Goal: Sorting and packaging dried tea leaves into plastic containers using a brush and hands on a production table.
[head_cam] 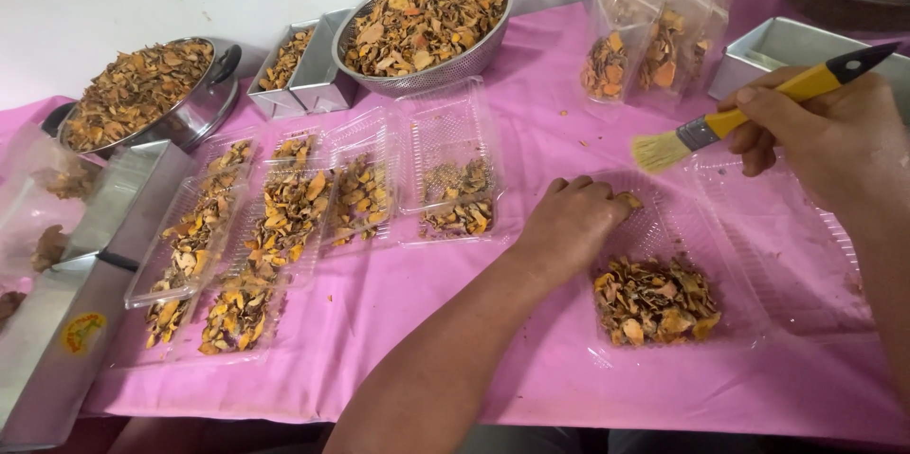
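My left hand (572,223) rests knuckles-up at the far end of a clear plastic clamshell tray (749,255), its fingers pinched on a small orange dried chip (627,199). A heap of orange-brown dried slices (654,299) lies in the near end of that tray. My right hand (823,129) grips a paintbrush with a yellow and black handle (758,103). The brush's pale bristles point left and hover just above the tray, close to my left fingers.
Several clear trays of dried slices (284,217) lie on the pink cloth (531,359) to the left. A metal colander (424,23) and a steel pot (142,94) hold more slices. Clear pouches (645,46), metal tins (303,65) and a steel box (57,340) stand around.
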